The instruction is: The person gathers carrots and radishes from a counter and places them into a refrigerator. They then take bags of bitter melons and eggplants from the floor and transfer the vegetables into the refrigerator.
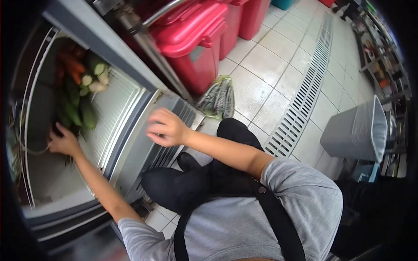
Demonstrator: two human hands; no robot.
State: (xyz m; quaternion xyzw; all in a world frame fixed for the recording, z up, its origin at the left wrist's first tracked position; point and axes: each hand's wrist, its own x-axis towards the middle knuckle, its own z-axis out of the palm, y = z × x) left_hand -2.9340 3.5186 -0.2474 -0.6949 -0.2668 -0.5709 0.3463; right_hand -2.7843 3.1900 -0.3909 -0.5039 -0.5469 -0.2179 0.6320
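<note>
My left hand (64, 140) reaches inside a refrigerator compartment, beside a pile of vegetables. Its fingers are apart, close to the dark inner side; nothing plainly sits in its grasp. Just above it lie green cucumber-like vegetables (88, 115). Farther back are orange carrots (72, 65) and pale cut-ended vegetables (98, 85). The compartment's ribbed white floor (114, 95) shows to their right. My right hand (166, 127) hangs outside, in front of the refrigerator's front edge (130, 130), with its fingers curled in and no object visible in them.
Red lidded bins (187, 43) stand beyond the refrigerator, with a tied plastic bag of dark contents (217, 98) on the floor before them. A drain grate (300, 95) crosses the tiles. A grey lined bin (355, 130) and loaded shelves (379, 65) are at the right.
</note>
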